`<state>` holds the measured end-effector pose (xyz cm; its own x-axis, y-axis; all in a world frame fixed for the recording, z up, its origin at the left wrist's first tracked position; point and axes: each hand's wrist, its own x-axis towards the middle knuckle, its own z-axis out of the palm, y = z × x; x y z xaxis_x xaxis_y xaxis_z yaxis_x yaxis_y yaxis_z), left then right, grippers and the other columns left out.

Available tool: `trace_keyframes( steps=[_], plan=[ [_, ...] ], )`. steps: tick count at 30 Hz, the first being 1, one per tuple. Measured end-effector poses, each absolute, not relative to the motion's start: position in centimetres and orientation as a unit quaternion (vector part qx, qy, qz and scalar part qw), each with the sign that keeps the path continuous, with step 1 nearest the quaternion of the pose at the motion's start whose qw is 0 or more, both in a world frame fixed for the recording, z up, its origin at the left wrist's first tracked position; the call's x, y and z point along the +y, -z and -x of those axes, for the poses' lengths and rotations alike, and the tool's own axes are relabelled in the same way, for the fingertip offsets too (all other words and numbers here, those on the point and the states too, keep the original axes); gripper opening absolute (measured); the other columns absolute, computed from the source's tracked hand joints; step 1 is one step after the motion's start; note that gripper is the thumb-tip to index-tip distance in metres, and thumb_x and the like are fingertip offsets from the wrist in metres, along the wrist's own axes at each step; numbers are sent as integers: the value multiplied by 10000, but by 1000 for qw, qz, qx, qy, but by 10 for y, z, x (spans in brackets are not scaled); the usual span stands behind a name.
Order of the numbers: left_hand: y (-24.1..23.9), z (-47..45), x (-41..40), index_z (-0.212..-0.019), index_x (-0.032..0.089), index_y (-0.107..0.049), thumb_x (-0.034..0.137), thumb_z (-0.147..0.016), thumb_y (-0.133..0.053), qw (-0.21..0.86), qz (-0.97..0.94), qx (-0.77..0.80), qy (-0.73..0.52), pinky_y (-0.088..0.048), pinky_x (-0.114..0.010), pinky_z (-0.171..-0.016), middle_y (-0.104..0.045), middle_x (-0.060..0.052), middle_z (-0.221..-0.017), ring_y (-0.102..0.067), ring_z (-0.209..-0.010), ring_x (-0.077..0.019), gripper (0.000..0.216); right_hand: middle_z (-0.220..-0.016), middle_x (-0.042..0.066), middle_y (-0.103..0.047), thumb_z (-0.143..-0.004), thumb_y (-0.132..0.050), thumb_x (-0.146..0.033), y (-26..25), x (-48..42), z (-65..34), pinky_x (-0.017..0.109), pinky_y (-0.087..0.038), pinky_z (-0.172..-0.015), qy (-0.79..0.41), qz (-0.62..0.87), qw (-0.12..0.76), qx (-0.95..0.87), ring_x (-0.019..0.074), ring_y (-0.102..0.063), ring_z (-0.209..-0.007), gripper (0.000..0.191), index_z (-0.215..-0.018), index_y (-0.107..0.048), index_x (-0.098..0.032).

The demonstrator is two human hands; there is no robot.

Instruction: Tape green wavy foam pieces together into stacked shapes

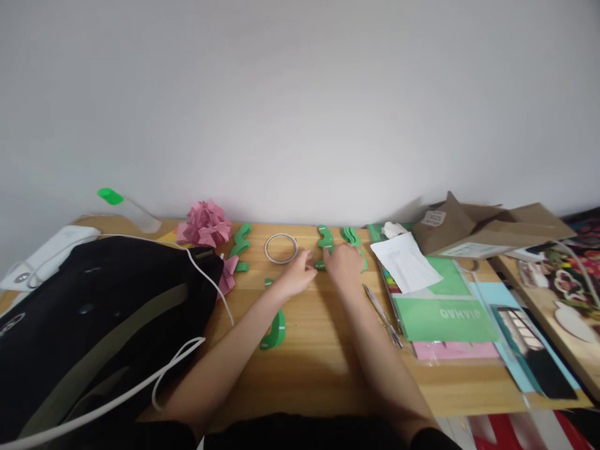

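Observation:
My right hand (pixel 345 262) is curled downward, its thumb side on a green curved paper piece (pixel 324 236); most of its fingertips are hidden. Just right of that piece, a second wavy green stack (pixel 350 235) is partly covered by the same hand. My left hand (pixel 300 273) hovers low over the wood, thumb and fingers apart, with nothing visible between them. Beside it lies a pale ring-shaped roll of tape (pixel 267 250). Another green curved piece (pixel 280 328) sits under my left forearm, which partly hides it. Farther left are more green wavy pieces (pixel 241 240).
At left, a black bag (pixel 117 300) with white cables fills the table near a pink folded-paper flower ball (pixel 206 224). To the right are a pen (pixel 382 315), a white paper slip (pixel 405 262), green paper packs (pixel 445 319), a cardboard box (pixel 469 225) and a phone (pixel 534 356).

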<state>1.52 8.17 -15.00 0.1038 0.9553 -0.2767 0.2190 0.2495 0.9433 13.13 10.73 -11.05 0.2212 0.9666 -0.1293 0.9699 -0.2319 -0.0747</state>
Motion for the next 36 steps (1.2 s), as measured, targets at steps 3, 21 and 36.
trace_keyframes(
  steps=[3,21,36],
  plan=[
    [157,-19,90,-1289,139,-541,-45,-708,-536,550,-507,576,-330,-498,-389,-965,-596,-187,-1342,-666,-1067,-230,609,-1135,245,-691,-914,-529,-374,109,105,-132,389,-475,-873,83,-776,4,626,335,-623,-1119,390,-1059,-721,-67],
    [171,-22,91,-1264,151,-559,-62,-714,-525,540,-540,560,-321,-541,-359,-897,-662,-143,-1238,-689,-911,-181,590,-995,80,-776,-885,-554,-314,114,113,-160,254,-490,-716,170,-788,-131,578,219,-714,-937,256,-984,-762,-203],
    [159,-25,89,-1220,138,-569,-39,-748,-527,423,-666,562,-247,-534,-361,-859,-660,-154,-1186,-679,-875,-201,507,-999,94,-778,-874,-560,-308,123,105,-161,265,-481,-709,179,-797,-139,559,245,-713,-949,249,-914,-781,-202]
  ],
)
